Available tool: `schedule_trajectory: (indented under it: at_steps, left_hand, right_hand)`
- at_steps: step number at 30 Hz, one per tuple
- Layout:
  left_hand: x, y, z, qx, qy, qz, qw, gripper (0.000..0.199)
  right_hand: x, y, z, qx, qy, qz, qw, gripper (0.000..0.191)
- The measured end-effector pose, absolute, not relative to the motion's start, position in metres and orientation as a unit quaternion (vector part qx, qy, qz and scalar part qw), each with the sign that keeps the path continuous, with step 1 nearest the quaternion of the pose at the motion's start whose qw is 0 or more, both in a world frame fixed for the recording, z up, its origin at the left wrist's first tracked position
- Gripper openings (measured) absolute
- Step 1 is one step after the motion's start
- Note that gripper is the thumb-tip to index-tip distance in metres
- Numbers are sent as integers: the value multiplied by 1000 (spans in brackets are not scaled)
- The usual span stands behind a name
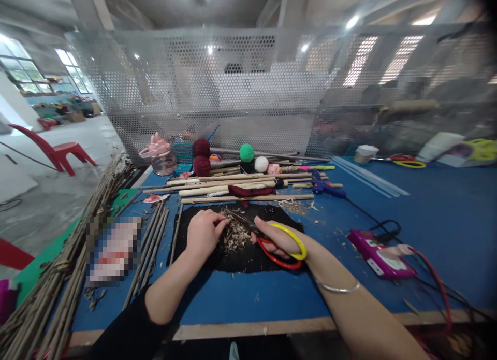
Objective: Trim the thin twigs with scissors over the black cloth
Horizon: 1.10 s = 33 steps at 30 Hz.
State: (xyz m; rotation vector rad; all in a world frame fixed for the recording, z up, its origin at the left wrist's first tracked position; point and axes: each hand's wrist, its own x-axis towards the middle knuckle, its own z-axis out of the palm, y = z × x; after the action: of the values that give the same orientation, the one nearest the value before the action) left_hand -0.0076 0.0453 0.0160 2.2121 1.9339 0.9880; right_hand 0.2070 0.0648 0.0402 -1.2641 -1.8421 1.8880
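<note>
My right hand (280, 240) grips a pair of scissors (244, 221) around the blade side of its loops. One loop is yellow and the other red; the dark blades point up and left. My left hand (204, 231) is closed, thumb and fingers pinched together near the blade tips; whatever it pinches is too small to make out. Between both hands lies a heap of pale brown cut scraps (235, 238) on a black cloth (236, 264).
Behind the cloth lie wooden sticks (248, 199), yarn balls (246, 153) and a blue glue gun (328, 189). Bundled twigs (70, 267) line the left side. A magenta power strip (382, 256) with cords sits at right. A perforated metal screen (240, 96) stands at the back.
</note>
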Motion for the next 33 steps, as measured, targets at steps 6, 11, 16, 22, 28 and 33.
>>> schedule_trajectory:
  at_steps: [6, 11, 16, 22, 28, 33]
  left_hand:
    - [-16, 52, 20, 690, 622, 364, 70, 38]
    - [-19, 43, 30, 705, 625, 334, 33, 25]
    - [-4, 14, 31, 699, 659, 278, 17, 20]
    - [11, 1, 24, 706, 694, 143, 3, 15]
    - [1, 8, 18, 691, 700, 179, 34, 20]
    - [2, 4, 23, 684, 689, 237, 33, 13]
  right_hand:
    - [215, 78, 37, -415, -593, 668, 170, 61]
    - [213, 79, 33, -411, -599, 657, 202, 59]
    - [210, 76, 35, -397, -614, 636, 247, 57]
    - [210, 79, 32, -409, -606, 630, 261, 56]
    - [208, 76, 35, -412, -606, 628, 262, 55]
    - [206, 75, 34, -414, -614, 621, 258, 56]
